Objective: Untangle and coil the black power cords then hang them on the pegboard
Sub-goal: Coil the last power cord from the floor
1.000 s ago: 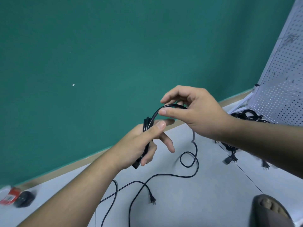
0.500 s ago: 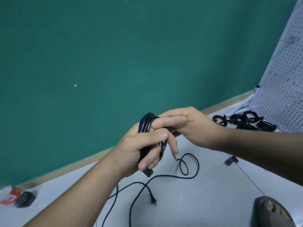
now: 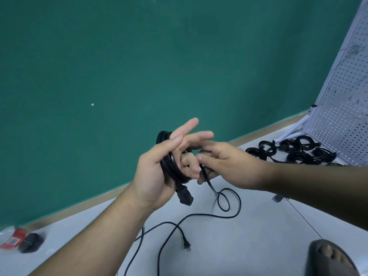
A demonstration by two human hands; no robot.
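A coil of black power cord [image 3: 172, 166] lies across the palm of my left hand [image 3: 159, 170], whose fingers are stretched out straight. The cord's socket end [image 3: 184, 197] hangs below that palm. My right hand [image 3: 225, 166] pinches the loose strand [image 3: 207, 180] just beside the coil. That strand runs down to loops on the grey floor [image 3: 229, 204] and ends in a plug [image 3: 186, 246]. The white pegboard [image 3: 346, 108] leans at the far right, with no cords visible on the part in view.
Several coiled black cords [image 3: 294, 151] lie on the floor at the foot of the pegboard. A green wall stands behind. A red and black object [image 3: 20, 241] lies at the lower left. A foot in a dark sandal [image 3: 330, 257] is at the lower right.
My left hand's fingers have opened from gripping the coil to lying straight. My right hand has dropped from above the coil to beside it, bringing the strand round.
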